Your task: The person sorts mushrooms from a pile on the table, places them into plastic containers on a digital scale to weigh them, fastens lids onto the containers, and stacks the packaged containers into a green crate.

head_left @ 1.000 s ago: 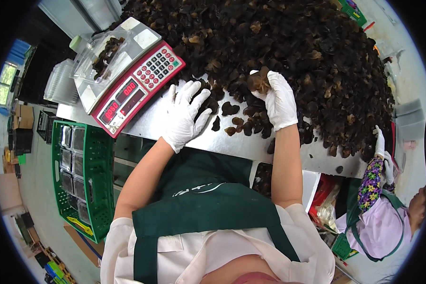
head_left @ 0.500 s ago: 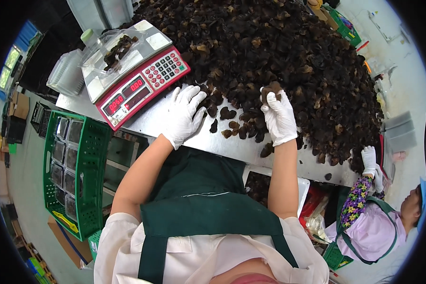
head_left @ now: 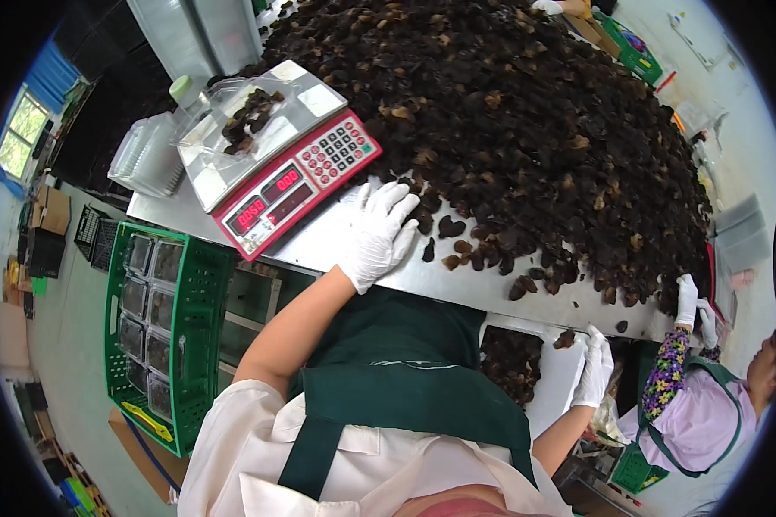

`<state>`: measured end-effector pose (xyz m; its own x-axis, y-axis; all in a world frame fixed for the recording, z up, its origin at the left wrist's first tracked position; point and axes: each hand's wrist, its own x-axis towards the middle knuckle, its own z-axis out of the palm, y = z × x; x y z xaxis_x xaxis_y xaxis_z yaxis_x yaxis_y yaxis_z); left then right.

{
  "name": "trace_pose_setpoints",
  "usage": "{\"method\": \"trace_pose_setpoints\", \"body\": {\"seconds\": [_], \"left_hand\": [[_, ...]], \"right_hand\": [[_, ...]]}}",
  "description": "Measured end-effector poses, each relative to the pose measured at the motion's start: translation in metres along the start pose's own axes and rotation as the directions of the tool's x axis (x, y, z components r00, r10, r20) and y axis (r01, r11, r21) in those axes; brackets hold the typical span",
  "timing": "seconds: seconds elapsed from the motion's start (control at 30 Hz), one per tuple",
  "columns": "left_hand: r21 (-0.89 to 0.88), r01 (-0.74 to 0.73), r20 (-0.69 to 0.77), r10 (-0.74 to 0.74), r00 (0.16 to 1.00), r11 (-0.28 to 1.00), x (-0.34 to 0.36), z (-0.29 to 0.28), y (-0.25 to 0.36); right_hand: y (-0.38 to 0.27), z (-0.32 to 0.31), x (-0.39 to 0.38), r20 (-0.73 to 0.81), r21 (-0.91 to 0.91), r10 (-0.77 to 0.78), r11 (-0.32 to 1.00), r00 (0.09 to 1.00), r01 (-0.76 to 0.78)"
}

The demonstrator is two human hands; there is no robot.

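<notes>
My gloved left hand (head_left: 378,234) lies flat on the steel table (head_left: 319,243), fingers stretched out, just beside the small loose pieces at the edge of a big pile of dark wood ear mushrooms (head_left: 526,129). By the right edge of a white box (head_left: 553,379) below the table edge is my gloved right hand (head_left: 593,369), its fingers extended and holding nothing. A single wood ear mushroom (head_left: 565,339) shows just left of its fingertips, apart from them. More dark pieces (head_left: 510,366) lie inside the box.
A red digital scale (head_left: 297,185) carries a clear plastic tub (head_left: 241,116) with a few mushrooms. Stacked clear tubs (head_left: 147,155) stand left of it. A green crate (head_left: 181,336) holds filled tubs. At right, a co-worker's gloved hands (head_left: 688,302) are at the pile.
My right hand has moved from the pile down to the white box and let go of a mushroom piece. My left hand stays on the table; the whole view has shifted.
</notes>
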<state>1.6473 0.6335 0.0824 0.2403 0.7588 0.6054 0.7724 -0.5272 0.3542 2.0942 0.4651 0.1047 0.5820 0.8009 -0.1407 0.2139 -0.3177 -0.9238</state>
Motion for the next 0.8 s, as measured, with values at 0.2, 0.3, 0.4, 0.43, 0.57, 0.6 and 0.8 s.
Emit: {"method": "trace_pose_setpoints", "body": {"seconds": [0.2,0.3,0.4,0.43,0.57,0.6,0.8], "left_hand": [[-0.071,-0.009,-0.033,0.007,0.999,0.997,0.002,-0.008,-0.007],[-0.110,-0.083,0.022,0.086,0.996,0.991,0.016,-0.032,-0.009],[0.084,-0.043,-0.133,0.054,0.990,0.996,0.047,-0.082,-0.043],[0.173,0.010,-0.199,0.025,0.980,0.985,0.062,-0.107,-0.052],[0.505,0.095,-0.388,0.127,0.913,0.858,0.100,-0.193,-0.114],[0.544,0.131,-0.390,0.112,0.914,0.829,0.100,-0.204,-0.131],[0.576,0.195,-0.163,-0.122,0.979,0.794,0.092,-0.210,-0.142]], "right_hand": [[-0.025,0.073,-0.003,-0.147,-0.314,-0.477,0.853,0.867,0.416],[-0.067,0.161,-0.023,0.155,-0.324,-0.691,0.640,0.707,0.697],[-0.093,0.225,-0.032,0.342,-0.347,-0.750,0.459,0.566,0.818],[-0.094,0.237,-0.031,0.374,-0.353,-0.773,0.391,0.512,0.850],[-0.074,0.250,-0.020,0.406,-0.356,-0.774,0.356,0.487,0.864],[-0.066,0.249,-0.019,0.434,-0.386,-0.741,0.363,0.513,0.848],[-0.072,0.254,-0.013,0.468,-0.381,-0.717,0.364,0.516,0.850]]}}
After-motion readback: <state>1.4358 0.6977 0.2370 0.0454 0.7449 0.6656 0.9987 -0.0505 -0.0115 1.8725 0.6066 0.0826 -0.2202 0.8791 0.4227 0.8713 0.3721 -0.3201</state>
